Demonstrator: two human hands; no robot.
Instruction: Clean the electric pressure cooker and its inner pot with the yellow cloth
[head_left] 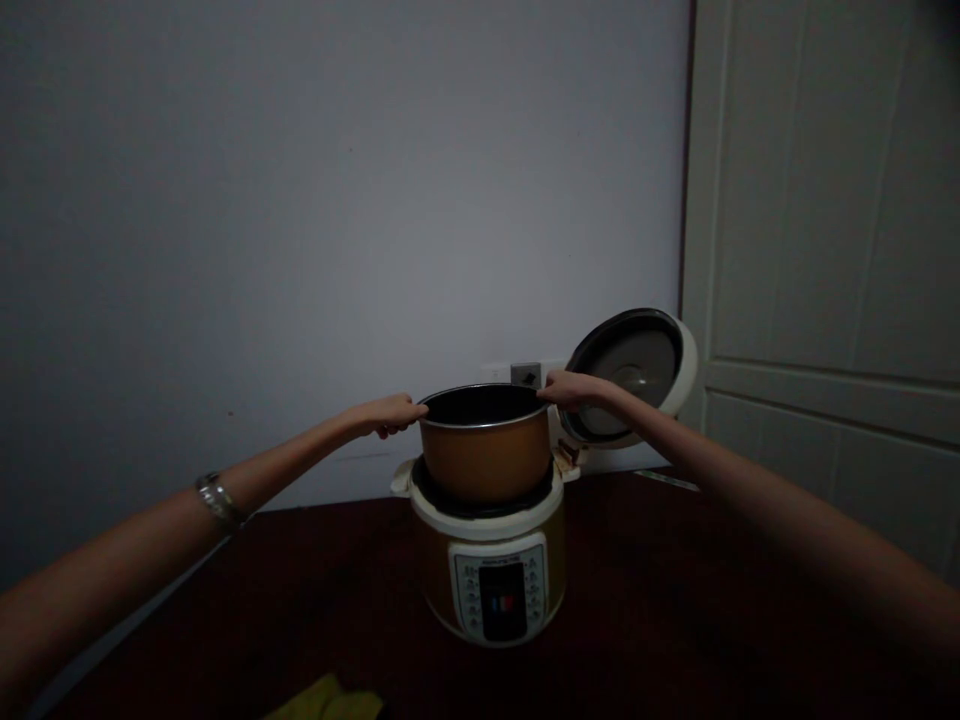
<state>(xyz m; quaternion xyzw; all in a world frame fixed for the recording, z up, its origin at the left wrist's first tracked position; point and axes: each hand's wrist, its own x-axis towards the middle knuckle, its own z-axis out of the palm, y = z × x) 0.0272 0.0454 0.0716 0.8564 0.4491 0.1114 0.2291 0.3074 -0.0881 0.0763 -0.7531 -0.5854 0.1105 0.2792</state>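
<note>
A golden-brown inner pot (486, 460) with a dark inside is partly raised out of the electric pressure cooker (495, 580). My left hand (391, 413) pinches the pot's rim on the left. On the opposite side, my right hand (571, 388) grips the rim, with its fingertips partly hidden. The pot's lower part is still within the cooker's dark opening. To the right, the cooker's round lid (634, 375) stands swung open on its hinge, partly behind my right forearm.
The cooker stands on a dark red surface (300, 590) against a pale wall (360, 200). A wall socket (526, 375) is just behind the pot. At the near edge lies a yellow cloth (328, 700). A white panelled door (832, 220) is on the right.
</note>
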